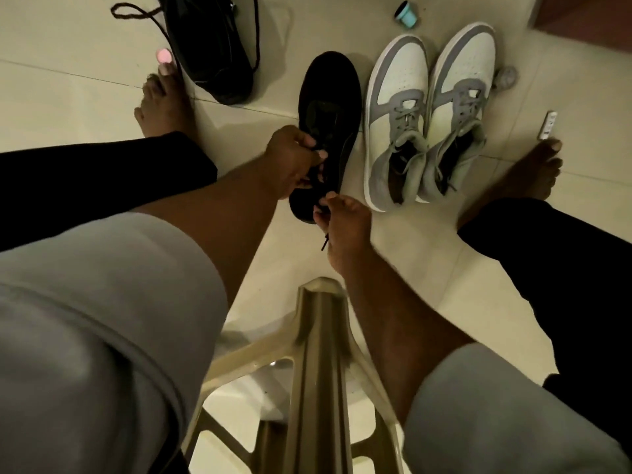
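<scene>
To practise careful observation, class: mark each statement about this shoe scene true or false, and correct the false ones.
1. Both the left hand and the right hand hold the lace of the black shoe. True.
2. The grey-and-white sneakers stand to the left of the black shoe. False: they stand to its right, side by side.
3. The person wears socks. False: the left foot and the right foot are both bare.
4. A black bag lies on the floor beside the left foot. True.
</scene>
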Motion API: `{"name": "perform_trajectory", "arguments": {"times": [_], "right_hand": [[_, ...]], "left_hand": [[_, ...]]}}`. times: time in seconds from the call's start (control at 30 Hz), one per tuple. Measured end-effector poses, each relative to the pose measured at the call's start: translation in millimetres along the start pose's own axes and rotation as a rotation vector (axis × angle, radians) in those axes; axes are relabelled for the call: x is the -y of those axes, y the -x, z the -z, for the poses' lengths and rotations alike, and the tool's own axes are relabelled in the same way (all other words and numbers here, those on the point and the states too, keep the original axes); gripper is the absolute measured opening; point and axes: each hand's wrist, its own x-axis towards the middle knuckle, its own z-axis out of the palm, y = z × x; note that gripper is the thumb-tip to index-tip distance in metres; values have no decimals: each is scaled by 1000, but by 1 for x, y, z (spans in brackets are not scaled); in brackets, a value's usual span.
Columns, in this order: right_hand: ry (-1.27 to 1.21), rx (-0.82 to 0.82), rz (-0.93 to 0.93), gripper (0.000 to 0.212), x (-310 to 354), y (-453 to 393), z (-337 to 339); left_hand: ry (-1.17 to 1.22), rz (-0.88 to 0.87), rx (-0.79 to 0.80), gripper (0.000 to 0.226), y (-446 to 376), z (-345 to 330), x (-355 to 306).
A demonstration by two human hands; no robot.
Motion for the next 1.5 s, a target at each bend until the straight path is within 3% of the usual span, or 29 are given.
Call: {"name": "perform_trajectory", "arguments": {"times": [0.07, 0.17, 0.23, 0.33, 0.4, 0.5, 0.57, 0.67, 0.77, 0.87, 0.93, 1.0, 1.1, 1.17, 1.3, 1.4, 1.5], "right_hand": [[144, -71, 32, 12, -8, -6, -6], [767, -89, 211, 25, -5, -14, -13], [962, -125, 241, 28, 2, -16, -20], [841, -215, 182, 32, 8, -25, -32], [473, -231, 34, 30, 6, -31, -40], [24, -114, -138, 27, 6, -36, -40], [-79, -36, -166, 29, 5, -35, -36], [-195, 86, -257, 34, 2, -31, -30], [-139, 67, -262, 35, 2, -30, -25], [-69, -70, -189, 33, 7, -28, -17], [149, -162, 25, 32, 5, -29, -7], [455, -211, 242, 27, 1, -29, 2], [636, -177, 293, 24, -1, -31, 14], [734, -168, 330, 22, -2, -38, 18], [808, -110, 239, 14, -1, -51, -4], [768, -16, 106, 21, 6, -47, -21], [975, 186, -13, 32, 15, -39, -18]], "left_hand": [[-67, -111, -11, 22, -3, 0, 8], [-175, -214, -30, 19, -8, 2, 26], [-208, -251, -73, 19, -6, 3, 36], [-173, -274, -93, 24, 1, 4, 50], [-18, -285, -60, 25, 6, 8, 56], [119, -303, -33, 18, 4, 14, 62], [75, -292, -73, 12, 2, 12, 63], [-79, -329, -159, 25, 8, 6, 69], [-346, -402, -133, 20, 12, 3, 78], [-336, -336, -146, 19, 6, -2, 82], [-314, -273, -246, 14, 2, -6, 86], [-471, -255, -275, 20, 3, -6, 85], [-709, -271, -222, 28, 7, -3, 77], [-628, -279, -195, 29, 8, -4, 76], [-367, -241, -149, 32, 10, -5, 87], [-378, -295, -169, 35, 13, -3, 91], [-500, -398, -337, 32, 17, -1, 90]]}}
